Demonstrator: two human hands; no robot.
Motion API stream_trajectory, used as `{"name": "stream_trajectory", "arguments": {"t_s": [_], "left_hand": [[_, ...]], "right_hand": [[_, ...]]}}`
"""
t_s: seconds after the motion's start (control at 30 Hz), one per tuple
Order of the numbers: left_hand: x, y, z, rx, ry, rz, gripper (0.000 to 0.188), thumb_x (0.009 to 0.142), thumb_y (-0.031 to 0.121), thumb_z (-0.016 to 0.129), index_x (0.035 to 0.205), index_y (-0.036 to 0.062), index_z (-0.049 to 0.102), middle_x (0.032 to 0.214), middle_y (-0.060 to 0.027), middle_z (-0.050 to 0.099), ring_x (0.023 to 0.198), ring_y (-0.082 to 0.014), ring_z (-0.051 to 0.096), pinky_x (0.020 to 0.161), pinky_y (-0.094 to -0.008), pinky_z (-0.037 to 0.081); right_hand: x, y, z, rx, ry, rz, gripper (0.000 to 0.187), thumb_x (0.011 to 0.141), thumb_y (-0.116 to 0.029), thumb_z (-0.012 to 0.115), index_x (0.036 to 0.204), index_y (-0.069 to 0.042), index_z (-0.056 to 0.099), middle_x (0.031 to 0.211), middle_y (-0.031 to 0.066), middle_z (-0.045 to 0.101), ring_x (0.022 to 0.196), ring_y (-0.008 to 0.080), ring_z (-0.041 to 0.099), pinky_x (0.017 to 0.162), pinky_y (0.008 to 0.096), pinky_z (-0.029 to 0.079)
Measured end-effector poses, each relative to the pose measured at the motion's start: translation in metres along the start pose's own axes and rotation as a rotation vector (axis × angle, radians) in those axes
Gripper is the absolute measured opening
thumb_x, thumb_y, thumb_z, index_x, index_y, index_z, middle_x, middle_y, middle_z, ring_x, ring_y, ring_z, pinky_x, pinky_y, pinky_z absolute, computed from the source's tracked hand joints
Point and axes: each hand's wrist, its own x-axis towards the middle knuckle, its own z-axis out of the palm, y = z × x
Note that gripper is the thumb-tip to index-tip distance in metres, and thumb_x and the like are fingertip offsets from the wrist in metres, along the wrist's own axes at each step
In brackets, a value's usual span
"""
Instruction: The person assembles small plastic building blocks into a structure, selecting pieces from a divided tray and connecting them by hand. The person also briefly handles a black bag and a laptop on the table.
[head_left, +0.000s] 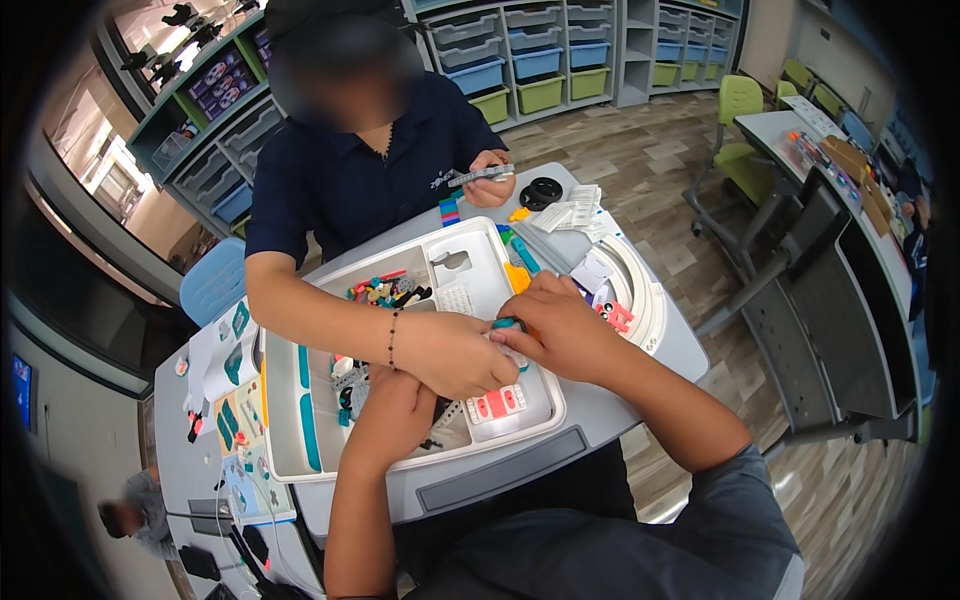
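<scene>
A white sorting tray (417,470) with compartments of plastic building pieces lies before me. My right hand (560,322) is closed at its right side, thumb and fingers pinching a small teal building piece (506,323). My left hand (393,412) reaches into the front of the tray; its fingers are partly hidden under the co-worker's hand (458,352), so I cannot tell what they touch. That co-worker's hand crosses over the tray between mine. The co-worker's other hand (490,180) holds up a grey flat piece (480,175). A white-and-coral block (498,403) sits near the tray's front right.
Black wheels (543,192), paper slips (575,212) and a white curved part (650,300) lie on the table at the right. Instruction sheets (225,355) and cables lie to the left. A dark chair (850,300) stands at the right, drawer shelves (530,60) behind.
</scene>
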Motion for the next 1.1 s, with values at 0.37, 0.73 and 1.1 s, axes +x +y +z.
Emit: {"name": "stream_trajectory", "arguments": {"t_s": [0.37, 0.73, 1.1], "left_hand": [[-0.034, 0.035, -0.039, 0.118, 0.016, -0.011, 0.03, 0.098, 0.005, 0.055, 0.125, 0.0026, 0.067, 0.139, -0.0168, 0.055, 0.128, -0.037, 0.045, 0.113, -0.0443, 0.033], [-0.058, 0.047, -0.059, 0.133, 0.072, 0.001, 0.029, 0.099, 0.006, 0.056, 0.124, 0.004, 0.069, 0.135, -0.0143, 0.06, 0.125, -0.0353, 0.05, 0.11, -0.0431, 0.037], [-0.206, 0.086, -0.118, -0.322, 0.595, 0.331, 0.034, 0.089, 0.021, 0.057, 0.116, 0.0002, 0.064, 0.122, -0.021, 0.059, 0.114, -0.0352, 0.054, 0.104, -0.0503, 0.037]], "right_hand": [[0.006, 0.008, 0.028, -0.297, 0.297, -0.102, 0.022, 0.089, -0.032, 0.074, 0.09, -0.01, 0.078, 0.117, 0.0088, 0.063, 0.11, 0.0301, 0.048, 0.093, 0.0435, 0.038], [0.006, 0.008, 0.015, -0.057, 0.245, 0.022, 0.018, 0.093, -0.026, 0.071, 0.103, -0.011, 0.076, 0.114, 0.0094, 0.064, 0.111, 0.0318, 0.052, 0.096, 0.0463, 0.041], [-0.069, -0.008, -0.028, 0.132, 0.498, 0.286, 0.016, 0.096, -0.022, 0.07, 0.104, -0.009, 0.076, 0.101, 0.0057, 0.069, 0.099, 0.0215, 0.056, 0.085, 0.0333, 0.046]]}}
